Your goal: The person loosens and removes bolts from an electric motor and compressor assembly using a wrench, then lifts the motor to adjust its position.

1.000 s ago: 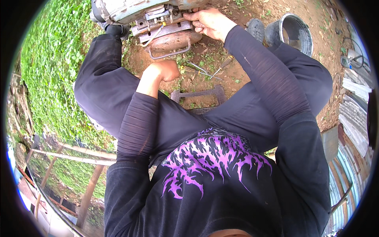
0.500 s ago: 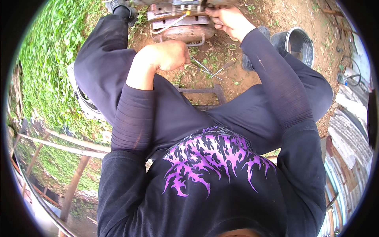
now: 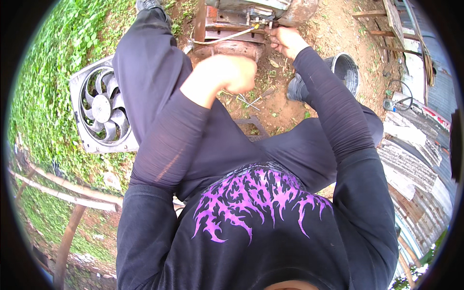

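Note:
A rusty reddish-brown machine (image 3: 231, 47) stands on the ground in front of me, with small metal fittings (image 3: 261, 20) on its upper part. A pale cable (image 3: 227, 37) with a yellow end runs across its front to these fittings. My right hand (image 3: 286, 42) is at their right side, thumb and fingers pinched together; what lies between them is too small to make out. Closer to me, my left hand (image 3: 226, 73) hangs closed above the ground, slightly blurred, its palm side hidden. Thin metal tools (image 3: 249, 102) lie crossed on the soil below it, partly covered.
A grey fan in a square frame (image 3: 101, 107) lies on the grass at my left. Beyond my right forearm is a dark bucket (image 3: 345, 72). Corrugated metal sheets (image 3: 411, 159) lie at the right, and wooden poles (image 3: 72, 237) stand at the lower left.
My left hand has moved to the right, over part of the tools. The right hand remains at the fittings. The view has shifted, bringing the whole fan into sight.

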Available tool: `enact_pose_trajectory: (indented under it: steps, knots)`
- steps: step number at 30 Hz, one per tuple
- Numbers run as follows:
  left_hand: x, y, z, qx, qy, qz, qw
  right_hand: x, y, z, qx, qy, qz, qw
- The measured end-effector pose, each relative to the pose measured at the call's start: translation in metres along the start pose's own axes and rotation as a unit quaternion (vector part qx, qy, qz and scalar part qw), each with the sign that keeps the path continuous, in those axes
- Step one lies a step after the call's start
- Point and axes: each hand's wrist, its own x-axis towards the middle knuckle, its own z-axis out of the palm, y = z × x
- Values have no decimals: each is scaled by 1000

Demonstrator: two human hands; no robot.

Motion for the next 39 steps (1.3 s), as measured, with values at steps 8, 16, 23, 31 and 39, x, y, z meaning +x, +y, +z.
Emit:
enact_pose_trajectory:
  steps: [8,16,23,31,39]
  knots:
    - [149,20,67,38,-60,-43,997,7,24,-5,84,-36,-40,995]
    - [293,-31,158,-158,315,-184,917,-7,43,47,305,66,-80,946]
    - [333,-46,171,-176,320,-166,916,4,37,37,211,66,-42,974]
    - [348,-48,179,-88,229,-142,959,18,54,33,276,-14,-37,960]
    - [358,-51,173,-164,303,-192,919,19,49,22,269,-69,-2,961]
